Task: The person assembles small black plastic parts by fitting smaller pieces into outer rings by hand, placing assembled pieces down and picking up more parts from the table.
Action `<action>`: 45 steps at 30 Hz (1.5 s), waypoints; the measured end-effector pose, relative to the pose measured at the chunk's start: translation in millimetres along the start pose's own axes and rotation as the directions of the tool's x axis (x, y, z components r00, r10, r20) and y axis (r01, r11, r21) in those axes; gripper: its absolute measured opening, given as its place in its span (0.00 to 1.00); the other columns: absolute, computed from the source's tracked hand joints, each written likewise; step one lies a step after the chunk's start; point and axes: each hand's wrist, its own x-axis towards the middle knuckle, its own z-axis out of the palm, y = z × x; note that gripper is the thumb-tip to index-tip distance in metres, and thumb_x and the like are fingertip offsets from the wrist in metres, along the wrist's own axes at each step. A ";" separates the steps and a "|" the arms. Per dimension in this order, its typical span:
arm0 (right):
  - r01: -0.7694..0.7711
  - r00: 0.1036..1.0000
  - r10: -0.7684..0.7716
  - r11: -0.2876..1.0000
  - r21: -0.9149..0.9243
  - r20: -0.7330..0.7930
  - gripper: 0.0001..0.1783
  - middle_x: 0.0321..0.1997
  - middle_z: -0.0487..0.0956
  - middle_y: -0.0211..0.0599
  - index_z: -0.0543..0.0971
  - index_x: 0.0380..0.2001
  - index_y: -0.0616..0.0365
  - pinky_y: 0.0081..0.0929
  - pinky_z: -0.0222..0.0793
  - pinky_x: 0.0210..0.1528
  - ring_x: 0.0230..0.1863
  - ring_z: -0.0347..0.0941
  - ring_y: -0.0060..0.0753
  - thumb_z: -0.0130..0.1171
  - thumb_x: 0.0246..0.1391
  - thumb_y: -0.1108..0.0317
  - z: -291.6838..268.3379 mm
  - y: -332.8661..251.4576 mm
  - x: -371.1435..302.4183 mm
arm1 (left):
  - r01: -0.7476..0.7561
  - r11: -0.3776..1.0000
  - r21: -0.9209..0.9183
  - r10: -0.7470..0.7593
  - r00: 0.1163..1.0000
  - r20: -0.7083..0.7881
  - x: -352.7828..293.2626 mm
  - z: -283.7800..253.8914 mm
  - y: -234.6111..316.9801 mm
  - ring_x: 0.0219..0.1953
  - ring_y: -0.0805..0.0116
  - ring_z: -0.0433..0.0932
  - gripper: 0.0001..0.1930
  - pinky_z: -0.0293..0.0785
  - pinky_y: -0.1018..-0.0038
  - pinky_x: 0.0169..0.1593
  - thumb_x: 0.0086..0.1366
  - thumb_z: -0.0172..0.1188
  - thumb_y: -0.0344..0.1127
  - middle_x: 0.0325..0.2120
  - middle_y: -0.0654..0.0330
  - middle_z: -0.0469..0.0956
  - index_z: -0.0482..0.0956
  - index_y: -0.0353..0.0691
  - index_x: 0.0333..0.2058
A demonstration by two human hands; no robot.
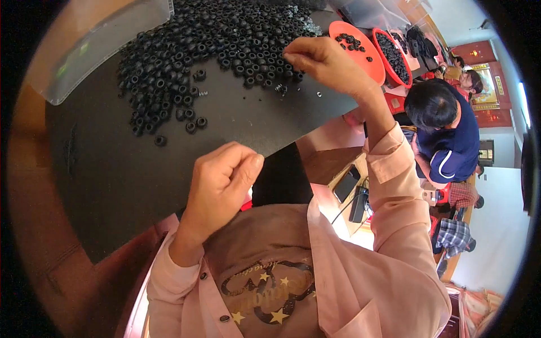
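Note:
A large heap of small black rounded pieces with holes [169, 73] covers the far part of the dark tabletop [124, 197]. Over the heap's right edge, my right hand [327, 65] is closed with its fingertips pinched together; anything between them is too small or hidden to make out. My left hand [220, 186] is held in front of my body at the table's near edge. Its fingers are curled and the thumb presses against them, hiding whatever may be inside. Small metal springs [280, 88] lie by the heap, below my right hand.
A red plate [369, 69] with some black pieces stands beyond my right hand, beside a red basket [407, 81] full of them. A clear plastic bin [107, 50] lies at the far left. Another person [451, 129] in dark blue sits to the right.

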 end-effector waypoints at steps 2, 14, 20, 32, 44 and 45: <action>0.097 0.995 -0.094 0.984 -0.148 0.026 0.10 0.30 0.75 0.39 0.75 0.40 0.63 0.24 0.68 0.35 0.31 0.72 0.30 0.53 0.56 0.71 6.5 4.1 1.0 | -0.030 0.999 0.037 0.029 0.999 0.020 2.7 0.0 0.0 0.17 0.73 0.65 0.07 0.61 0.77 0.23 0.61 0.56 0.28 0.17 0.58 0.69 0.73 0.30 0.25; 0.101 0.969 -0.143 0.974 -0.201 -0.202 0.17 0.33 0.68 0.43 0.73 0.45 0.62 0.32 0.65 0.35 0.32 0.69 0.45 0.52 0.49 0.81 37.7 -4.9 -13.3 | -0.049 0.998 0.027 0.045 0.991 0.126 9.7 3.3 -0.8 0.16 0.72 0.69 0.02 0.64 0.78 0.21 0.58 0.56 0.23 0.19 0.57 0.71 0.74 0.31 0.27; 0.061 0.979 -0.089 0.987 -0.152 -0.185 0.11 0.28 0.68 0.40 0.74 0.40 0.64 0.28 0.65 0.32 0.29 0.68 0.39 0.56 0.50 0.76 28.4 -0.5 -43.4 | -0.052 0.997 0.064 0.045 0.993 0.109 9.7 5.6 -8.1 0.17 0.71 0.70 0.02 0.65 0.77 0.22 0.58 0.57 0.23 0.20 0.57 0.71 0.74 0.31 0.28; 0.145 0.954 -0.210 0.948 -0.284 -0.215 0.09 0.32 0.70 0.44 0.72 0.35 0.59 0.43 0.69 0.27 0.30 0.72 0.53 0.54 0.52 0.66 51.9 2.0 -29.2 | -0.102 0.885 0.454 -0.028 0.962 0.271 7.8 -1.1 32.0 0.26 0.59 0.72 0.06 0.68 0.70 0.31 0.56 0.58 0.29 0.26 0.54 0.71 0.73 0.33 0.31; 0.334 0.919 -0.366 0.920 -0.204 -0.147 0.09 0.31 0.69 0.41 0.72 0.35 0.59 0.38 0.70 0.28 0.30 0.72 0.47 0.55 0.48 0.73 74.1 -60.7 15.5 | -0.015 0.847 0.531 0.158 0.962 -0.224 87.1 -80.5 18.2 0.25 0.84 0.67 0.12 0.63 0.84 0.29 0.66 0.52 0.39 0.19 0.69 0.70 0.76 0.35 0.30; 0.362 0.911 -0.394 0.906 -0.222 -0.121 0.08 0.31 0.69 0.40 0.71 0.33 0.59 0.38 0.71 0.28 0.30 0.73 0.47 0.55 0.48 0.73 81.3 -66.4 23.2 | -0.035 0.864 0.502 0.182 0.952 -0.246 91.3 -79.2 14.3 0.25 0.83 0.67 0.12 0.63 0.84 0.29 0.66 0.52 0.39 0.19 0.69 0.70 0.77 0.36 0.30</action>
